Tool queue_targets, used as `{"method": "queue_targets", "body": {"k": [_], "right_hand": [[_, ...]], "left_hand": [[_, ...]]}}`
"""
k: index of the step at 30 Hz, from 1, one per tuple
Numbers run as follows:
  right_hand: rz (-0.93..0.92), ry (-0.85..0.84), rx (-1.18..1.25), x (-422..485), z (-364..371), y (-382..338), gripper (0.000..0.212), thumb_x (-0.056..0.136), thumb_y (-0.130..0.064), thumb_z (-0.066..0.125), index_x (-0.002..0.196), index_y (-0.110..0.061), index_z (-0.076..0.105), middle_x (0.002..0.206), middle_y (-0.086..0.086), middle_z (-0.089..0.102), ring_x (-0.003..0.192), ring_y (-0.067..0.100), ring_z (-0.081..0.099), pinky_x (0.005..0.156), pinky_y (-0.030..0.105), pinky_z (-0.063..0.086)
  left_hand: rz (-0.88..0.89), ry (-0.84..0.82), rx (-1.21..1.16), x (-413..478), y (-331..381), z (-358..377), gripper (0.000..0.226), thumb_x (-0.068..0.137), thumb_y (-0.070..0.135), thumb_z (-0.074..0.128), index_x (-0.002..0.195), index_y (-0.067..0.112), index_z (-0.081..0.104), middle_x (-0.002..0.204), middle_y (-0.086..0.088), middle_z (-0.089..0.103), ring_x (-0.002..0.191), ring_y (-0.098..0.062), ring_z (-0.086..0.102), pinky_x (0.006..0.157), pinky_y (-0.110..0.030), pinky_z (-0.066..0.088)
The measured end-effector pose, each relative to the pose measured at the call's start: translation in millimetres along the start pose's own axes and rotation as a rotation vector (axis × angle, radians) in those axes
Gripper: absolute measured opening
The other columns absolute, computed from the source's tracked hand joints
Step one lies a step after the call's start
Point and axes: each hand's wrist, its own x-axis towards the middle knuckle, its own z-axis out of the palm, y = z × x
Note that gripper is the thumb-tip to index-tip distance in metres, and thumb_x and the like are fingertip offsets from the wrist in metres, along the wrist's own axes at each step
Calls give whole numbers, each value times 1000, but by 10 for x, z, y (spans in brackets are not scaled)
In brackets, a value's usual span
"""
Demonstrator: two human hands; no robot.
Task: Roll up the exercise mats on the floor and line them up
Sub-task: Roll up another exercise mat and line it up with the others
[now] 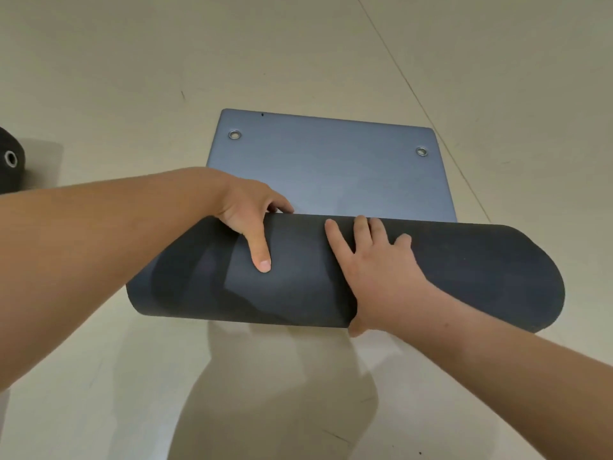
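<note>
Head view. Nearest the lens: your two bare forearms, entering from lower left and lower right of the frame.

Your left hand (247, 210) sits on the far upper edge of the dark grey rolled foam exercise mat (447, 270), thumb laid down the near face, the other fingers curled over the far side of the roll; it grips the roll. Your right hand (374, 260) lies with fingers spread across the top of the roll near its middle, thumb tucked under the near lower edge; it too clasps the roll rather than resting flat.

The roll runs across the centre of the frame, left to right, on the pale cream tiled floor (99, 78). Beyond it, toward upper centre, the unrolled tail of the mat lies flat, blue-grey face up (325, 174), with two metal eyelets (235, 134) near its far corners.

Progress, as judged: this mat is mostly rolled; only the short flat stretch is left before the eyelet end is taken up.

At the far left edge, a dark rolled object with an eyelet (11, 157) shows partly; likely another mat already rolled, but too cropped to be sure. Lining up is not yet done for the mat in hand. Other mats, if any, are out of view.
</note>
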Motion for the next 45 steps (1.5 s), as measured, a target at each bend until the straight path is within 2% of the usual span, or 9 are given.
{"method": "queue_targets", "body": {"k": [4,8,12,15,22,32,35,39,45], "right_hand": [[-37,-22,-30,218,7,96,168,50,-75,90,160,-17,-23,161,28,17,148,47,29,107,62,42],[-87,-109,115,497,-323,431,165,38,-80,89,163,-36,-10,151,8,38,132,33,51,98,48,50],[-71,-204,300,645,-538,608,160,37,-71,97,162,-47,0,157,-3,33,136,33,51,104,50,49],[-33,-159,358,579,-518,559,154,45,-61,100,165,-43,5,170,0,9,153,34,29,113,58,42],[74,81,105,407,-120,273,160,52,-81,84,164,-28,-17,168,16,11,157,40,13,121,70,21],[-99,6,90,358,-338,567,137,40,-75,89,152,-35,20,127,1,49,109,27,58,89,47,55],[-156,-209,183,271,-424,633,142,42,-63,97,157,-42,17,139,-3,46,121,28,57,102,51,51],[-154,-185,106,169,-390,487,148,57,-65,93,164,-37,-5,167,8,16,156,35,17,123,68,17],[-65,-5,-13,193,-245,95,163,55,-72,92,160,-30,-26,167,24,4,155,50,10,117,70,28]], "left_hand": [[-82,331,140,-293,-73,145,114,60,77,88,158,37,44,169,14,32,152,-17,38,117,-46,40],[44,712,337,-538,-25,376,87,77,87,49,142,30,62,151,4,55,132,-24,55,101,-45,51],[-11,495,555,-459,94,737,129,69,90,59,166,24,5,171,-12,18,157,-35,23,124,-58,28],[-81,485,642,-287,54,930,144,75,81,69,159,16,-28,172,-20,-8,160,-44,-2,126,-66,14],[60,542,617,-103,-103,507,136,51,81,69,158,25,6,152,-6,38,134,-30,44,108,-53,42],[107,402,374,-301,131,485,87,49,70,80,116,32,39,88,10,61,74,-18,62,65,-36,55],[120,266,209,-363,183,686,89,49,71,88,120,36,47,91,13,65,80,-12,64,73,-36,57],[102,137,-14,-270,11,535,98,48,66,95,133,49,50,116,23,65,105,-6,65,95,-36,56],[11,205,-120,-104,-269,206,118,50,68,99,152,42,46,148,16,56,129,-11,59,113,-40,48]]}}
